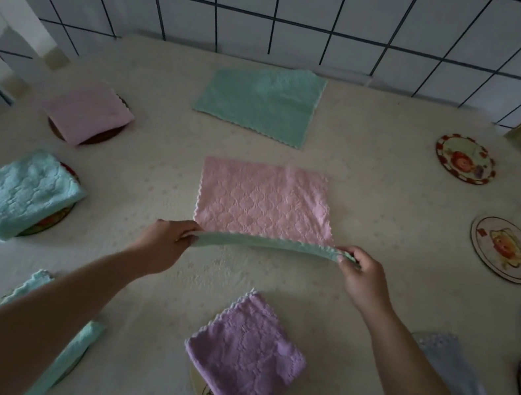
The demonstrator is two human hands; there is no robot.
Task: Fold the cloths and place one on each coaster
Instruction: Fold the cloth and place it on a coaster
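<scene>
Green cloth (264, 245) is held stretched above the surface (393, 186), its near edge pinched at one corner by the left hand (164, 245) and at the other by the right hand (364, 278). Pink cloth (265, 200) is seen flat just behind it; two bare coasters (465, 158) (504, 249) are seen well apart to the right.

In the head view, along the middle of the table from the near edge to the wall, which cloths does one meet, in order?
Folded purple cloth on a coaster → green cloth held up between left hand and right hand → flat pink cloth → flat green cloth.
</scene>
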